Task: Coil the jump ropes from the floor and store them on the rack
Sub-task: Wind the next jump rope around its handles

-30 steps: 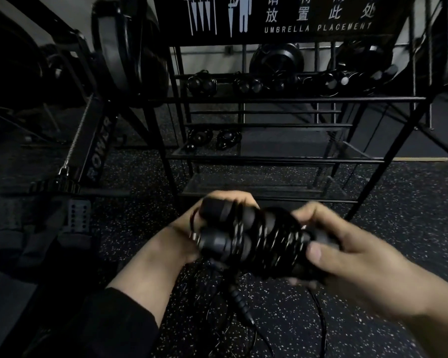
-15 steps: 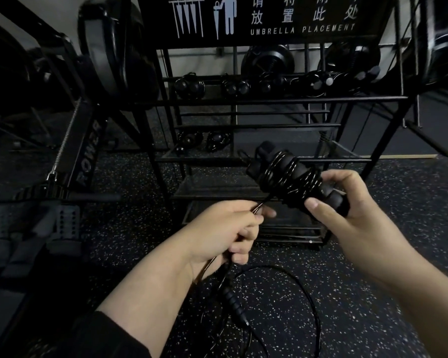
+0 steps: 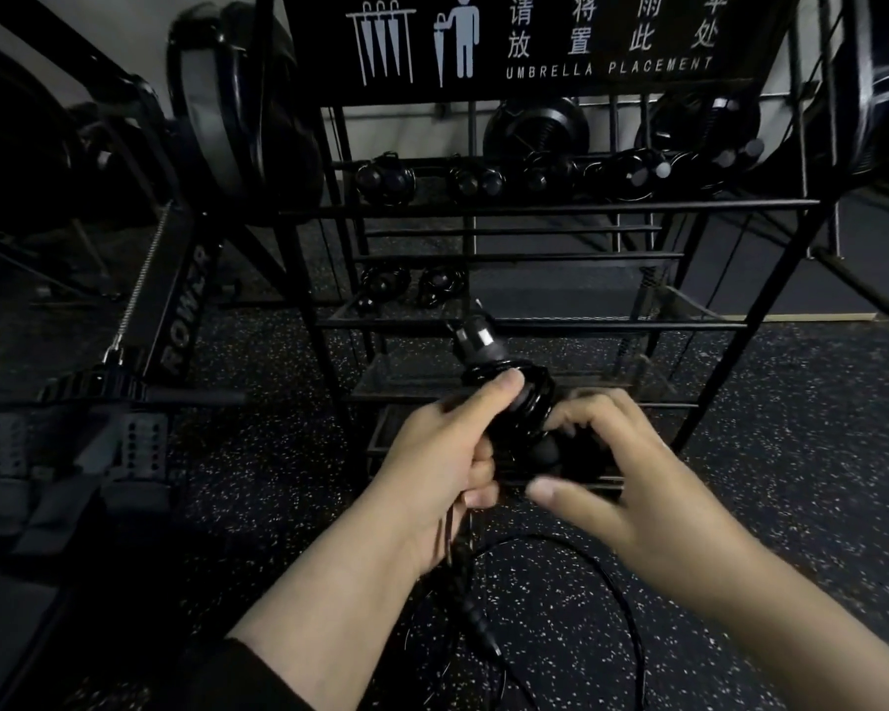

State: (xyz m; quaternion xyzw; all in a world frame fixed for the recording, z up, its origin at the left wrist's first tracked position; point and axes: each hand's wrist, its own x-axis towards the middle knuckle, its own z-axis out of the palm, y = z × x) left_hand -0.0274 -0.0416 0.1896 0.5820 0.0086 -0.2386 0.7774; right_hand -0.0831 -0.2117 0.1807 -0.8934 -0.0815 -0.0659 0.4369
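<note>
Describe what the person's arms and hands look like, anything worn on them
Both hands are bare, with no gloves, rings or watch visible. The left hand leads back to a bare forearm ending in a dark sleeve pushed up near the elbow. The right hand has a bare forearm as far as the frame edge; no sleeve shows on that side. The fingers have short, plain nails.

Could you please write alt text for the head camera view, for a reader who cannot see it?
Both hands, left hand and right hand, grip a jump rope coiled round its handles, before a black rack. Loose cord trails on the speckled floor.
</note>
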